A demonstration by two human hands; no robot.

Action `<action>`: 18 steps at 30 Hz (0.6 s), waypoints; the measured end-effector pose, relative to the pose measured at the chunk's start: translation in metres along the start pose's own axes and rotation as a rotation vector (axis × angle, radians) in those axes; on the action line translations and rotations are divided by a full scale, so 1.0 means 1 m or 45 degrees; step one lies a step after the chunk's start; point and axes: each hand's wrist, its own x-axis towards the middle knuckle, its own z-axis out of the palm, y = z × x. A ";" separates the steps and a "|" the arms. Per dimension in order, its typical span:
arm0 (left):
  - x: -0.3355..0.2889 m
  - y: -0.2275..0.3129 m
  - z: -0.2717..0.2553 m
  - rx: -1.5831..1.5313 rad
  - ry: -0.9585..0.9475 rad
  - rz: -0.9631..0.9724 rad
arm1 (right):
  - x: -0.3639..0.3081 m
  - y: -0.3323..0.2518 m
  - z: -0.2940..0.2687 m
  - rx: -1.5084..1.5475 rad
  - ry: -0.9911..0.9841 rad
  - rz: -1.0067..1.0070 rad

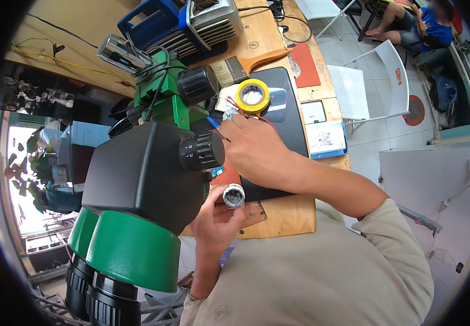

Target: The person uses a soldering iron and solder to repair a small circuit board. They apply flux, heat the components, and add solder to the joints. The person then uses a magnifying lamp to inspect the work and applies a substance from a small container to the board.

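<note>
My left hand (213, 231) is closed round a small, round, whitish open jar (234, 196) near the table's front edge. Dark grey stuff shows inside its mouth. My right hand (254, 149) reaches over a black mat (286, 130), its fingers curled beside the microscope's focus knob (202, 151). A thin blue piece (213, 123) shows at its fingertips, but I cannot tell whether they grip it. Thin red wires (267, 123) pass by this hand, close to a yellow tape roll (253, 96). The microscope's black body (131, 168) hides what lies left of both hands.
Green eyepiece tubes (134, 250) jut toward me at left. Beyond the tape lie a wide brush (262, 61) and a blue-grey finned machine (210, 24). A small blue-edged box (327, 139) sits at the table's right edge. White chairs (379, 81) and a seated person (428, 24) are farther right.
</note>
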 end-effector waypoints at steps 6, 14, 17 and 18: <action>-0.005 0.005 0.003 0.022 0.014 -0.033 | -0.002 -0.005 0.003 -0.152 -0.034 0.034; -0.007 0.006 0.001 -0.002 0.046 0.010 | -0.024 -0.001 -0.045 0.714 0.069 0.286; -0.004 0.007 0.004 0.020 0.012 0.009 | -0.035 0.002 -0.047 0.776 0.127 0.351; -0.002 0.008 0.005 0.019 -0.007 -0.009 | -0.036 0.003 -0.044 0.793 0.123 0.357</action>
